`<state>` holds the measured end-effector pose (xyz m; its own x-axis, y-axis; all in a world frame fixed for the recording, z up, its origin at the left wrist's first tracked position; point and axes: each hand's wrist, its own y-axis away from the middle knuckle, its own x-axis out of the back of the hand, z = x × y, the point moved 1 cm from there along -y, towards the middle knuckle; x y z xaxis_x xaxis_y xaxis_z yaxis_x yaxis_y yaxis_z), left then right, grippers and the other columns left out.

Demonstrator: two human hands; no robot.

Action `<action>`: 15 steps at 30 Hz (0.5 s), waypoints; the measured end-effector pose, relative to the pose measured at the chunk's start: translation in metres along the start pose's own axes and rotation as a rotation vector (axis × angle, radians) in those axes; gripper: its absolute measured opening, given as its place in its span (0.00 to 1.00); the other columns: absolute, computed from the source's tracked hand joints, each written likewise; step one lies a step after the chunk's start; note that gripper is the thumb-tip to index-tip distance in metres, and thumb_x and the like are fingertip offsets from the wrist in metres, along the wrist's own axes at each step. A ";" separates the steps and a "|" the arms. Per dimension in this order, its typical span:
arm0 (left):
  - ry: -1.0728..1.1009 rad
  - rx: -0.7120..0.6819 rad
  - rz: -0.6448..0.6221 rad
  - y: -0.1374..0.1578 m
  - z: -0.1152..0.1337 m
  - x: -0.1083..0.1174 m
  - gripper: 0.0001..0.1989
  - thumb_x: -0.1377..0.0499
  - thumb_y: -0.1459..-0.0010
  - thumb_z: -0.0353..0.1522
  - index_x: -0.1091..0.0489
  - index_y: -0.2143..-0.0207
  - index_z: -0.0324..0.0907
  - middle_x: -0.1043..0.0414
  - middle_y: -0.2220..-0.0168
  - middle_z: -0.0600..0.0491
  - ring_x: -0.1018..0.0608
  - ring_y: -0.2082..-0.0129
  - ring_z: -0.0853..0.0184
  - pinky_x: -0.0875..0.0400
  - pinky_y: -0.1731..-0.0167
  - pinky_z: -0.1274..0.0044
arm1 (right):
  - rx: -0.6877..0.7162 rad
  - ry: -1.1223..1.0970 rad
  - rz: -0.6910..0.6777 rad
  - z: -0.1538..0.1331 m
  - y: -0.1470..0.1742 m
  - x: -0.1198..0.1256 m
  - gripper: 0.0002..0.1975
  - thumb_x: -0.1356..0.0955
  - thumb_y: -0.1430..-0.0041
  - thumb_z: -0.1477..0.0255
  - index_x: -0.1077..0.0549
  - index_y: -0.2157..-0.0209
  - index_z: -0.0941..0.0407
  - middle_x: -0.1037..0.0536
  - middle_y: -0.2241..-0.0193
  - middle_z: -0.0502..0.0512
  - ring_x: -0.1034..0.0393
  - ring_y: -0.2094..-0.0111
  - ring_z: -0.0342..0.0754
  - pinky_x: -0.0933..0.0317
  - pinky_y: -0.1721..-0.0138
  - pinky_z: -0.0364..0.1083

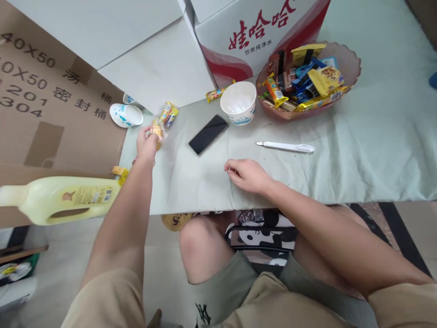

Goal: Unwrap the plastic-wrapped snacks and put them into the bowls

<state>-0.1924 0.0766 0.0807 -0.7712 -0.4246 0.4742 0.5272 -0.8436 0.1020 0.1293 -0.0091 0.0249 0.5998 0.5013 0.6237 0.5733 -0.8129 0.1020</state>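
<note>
My left hand [146,143] is closed around a small snack in a clear and yellow wrapper [157,132] at the left of the table. Just beyond it lies another yellow and blue snack packet [170,115]. My right hand [248,175] rests on the cloth near the table's front, its fingers curled in toward the thumb and nothing visible in them. A black phone [208,134] lies flat between the two hands. Past my right hand is a white utility knife [285,146], with a paper bowl [238,104] standing behind it.
A pink glass bowl [353,75] full of packaged snacks stands at the back right. White cartons [160,64] line the back, with a yellow snack packet [218,93] before them. A tipped paper cup [126,115], a cardboard box [51,91] and a yellow bottle [68,198] are at left.
</note>
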 end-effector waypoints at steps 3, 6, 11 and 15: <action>0.412 0.270 -0.313 0.041 0.005 0.007 0.11 0.46 0.47 0.33 0.30 0.61 0.43 0.24 0.66 0.51 0.26 0.75 0.67 0.33 0.77 0.76 | 0.028 -0.101 0.078 -0.001 0.001 -0.004 0.13 0.38 0.36 0.71 0.25 0.54 0.55 0.19 0.64 0.57 0.27 0.64 0.51 0.39 0.61 0.48; 0.497 0.438 -0.512 0.092 0.004 -0.006 0.14 0.46 0.45 0.37 0.27 0.60 0.41 0.21 0.65 0.47 0.22 0.73 0.62 0.29 0.79 0.74 | 0.075 -0.337 0.189 0.001 0.003 -0.005 0.16 0.35 0.38 0.65 0.28 0.51 0.55 0.20 0.54 0.60 0.26 0.60 0.51 0.35 0.59 0.49; 0.592 0.441 -0.760 0.149 -0.005 -0.072 0.24 0.41 0.43 0.49 0.26 0.55 0.39 0.19 0.61 0.44 0.18 0.67 0.60 0.26 0.75 0.74 | 0.058 -0.615 0.279 0.010 0.003 0.003 0.29 0.31 0.44 0.55 0.33 0.46 0.55 0.23 0.55 0.58 0.29 0.61 0.50 0.34 0.61 0.49; 0.632 0.200 -0.752 0.166 -0.016 -0.115 0.26 0.26 0.58 0.42 0.27 0.57 0.43 0.21 0.65 0.53 0.21 0.71 0.70 0.27 0.72 0.80 | -0.110 -0.568 0.413 0.022 0.004 0.016 0.26 0.31 0.44 0.57 0.32 0.47 0.57 0.25 0.67 0.52 0.32 0.68 0.48 0.37 0.64 0.49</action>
<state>-0.0216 -0.0201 0.0289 -0.9461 0.0510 -0.3197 -0.1702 -0.9184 0.3572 0.1536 0.0021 0.0186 0.9713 0.1985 0.1312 0.1948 -0.9800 0.0403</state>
